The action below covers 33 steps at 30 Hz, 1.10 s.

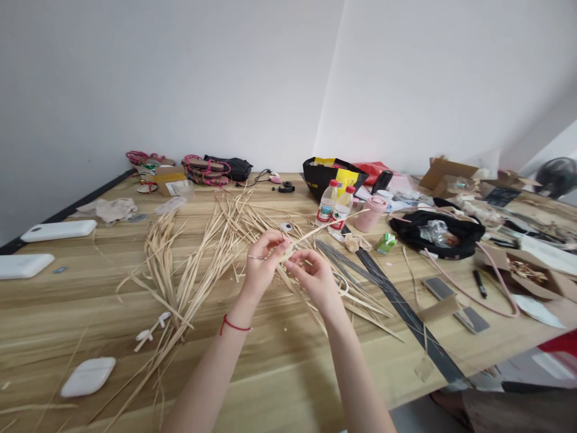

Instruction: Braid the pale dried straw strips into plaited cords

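Note:
My left hand [264, 258], with a red string round its wrist, is raised above a wooden table [279, 373] and pinches a pale straw strip [311, 231] that runs up and to the right. A thin metal piece pokes out of its fingers to the left. My right hand [313, 273] is closed too, fingers curled on the same strip just beside the left hand. Under and around both hands lies a loose heap of straw strips [198, 264] spread over the table.
Two water bottles [334, 207], a pink cup [370, 213] and a black bag [331, 174] stand behind the hands. A long dark strip [406, 307], phones, a pen and cardboard boxes [532, 270] crowd the right. White cases [88, 376] lie at the left.

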Tool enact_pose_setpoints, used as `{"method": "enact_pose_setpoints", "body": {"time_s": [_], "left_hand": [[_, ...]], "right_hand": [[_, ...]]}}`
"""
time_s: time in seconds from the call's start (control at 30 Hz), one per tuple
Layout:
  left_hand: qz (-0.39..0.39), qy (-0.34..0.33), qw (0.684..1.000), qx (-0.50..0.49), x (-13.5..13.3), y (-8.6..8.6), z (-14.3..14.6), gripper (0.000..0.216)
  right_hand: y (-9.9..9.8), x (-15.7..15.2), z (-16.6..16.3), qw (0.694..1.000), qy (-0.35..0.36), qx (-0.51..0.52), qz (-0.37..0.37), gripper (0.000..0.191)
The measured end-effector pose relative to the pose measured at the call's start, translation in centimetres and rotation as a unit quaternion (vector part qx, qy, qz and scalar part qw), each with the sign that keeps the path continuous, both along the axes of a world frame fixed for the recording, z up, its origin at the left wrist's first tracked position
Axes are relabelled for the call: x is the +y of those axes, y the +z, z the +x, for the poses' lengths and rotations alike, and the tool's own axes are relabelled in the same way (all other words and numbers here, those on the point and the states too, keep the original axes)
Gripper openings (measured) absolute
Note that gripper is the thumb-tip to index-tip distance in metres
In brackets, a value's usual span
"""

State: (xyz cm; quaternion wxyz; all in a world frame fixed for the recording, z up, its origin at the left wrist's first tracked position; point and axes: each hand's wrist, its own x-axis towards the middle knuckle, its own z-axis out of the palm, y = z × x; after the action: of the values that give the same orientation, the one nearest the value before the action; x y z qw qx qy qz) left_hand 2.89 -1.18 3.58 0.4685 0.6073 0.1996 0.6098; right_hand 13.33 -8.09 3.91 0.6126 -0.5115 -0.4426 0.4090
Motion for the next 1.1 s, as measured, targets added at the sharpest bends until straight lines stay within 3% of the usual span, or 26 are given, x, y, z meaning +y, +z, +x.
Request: {"method": "enact_pose_setpoints", "body": {"time_s": [0.23, 0.47, 0.63, 0.77, 0.9, 1.1], "left_hand": [[-0.001, -0.006, 1.000, 0.005, -0.31, 0.10, 0.18, 0.014], [-0.023, -0.039, 0.999, 0.007, -0.66, -0.09, 0.36, 0.017], [-0.020, -0.043, 0.999, -0.010, -0.68, -0.15, 0.59, 0.017], [-0.019, -0.050, 0.999, -0.004, -0.67, -0.08, 0.61, 0.019], [-0.016, -0.052, 0.998, 0.005, -0.71, -0.17, 0.58, 0.020], [-0.012, -0.049, 0.999, 0.005, -0.68, -0.29, 0.52, 0.019]], "right_hand": [[-0.22, 0.06, 0.16, 1.000, 0.021, -0.010, -0.013, 0.031], [-0.45, 0.02, -0.07, 0.995, 0.014, 0.098, 0.025, 0.029], [-0.16, -0.39, -0.05, 0.984, 0.034, 0.173, -0.015, 0.035], [-0.24, -0.30, 0.43, 0.987, 0.011, 0.157, -0.034, 0.033], [-0.78, 0.06, 0.51, 0.988, -0.026, 0.154, -0.003, 0.029], [-1.00, 0.04, 0.26, 0.972, -0.021, 0.233, 0.025, 0.031]]}}
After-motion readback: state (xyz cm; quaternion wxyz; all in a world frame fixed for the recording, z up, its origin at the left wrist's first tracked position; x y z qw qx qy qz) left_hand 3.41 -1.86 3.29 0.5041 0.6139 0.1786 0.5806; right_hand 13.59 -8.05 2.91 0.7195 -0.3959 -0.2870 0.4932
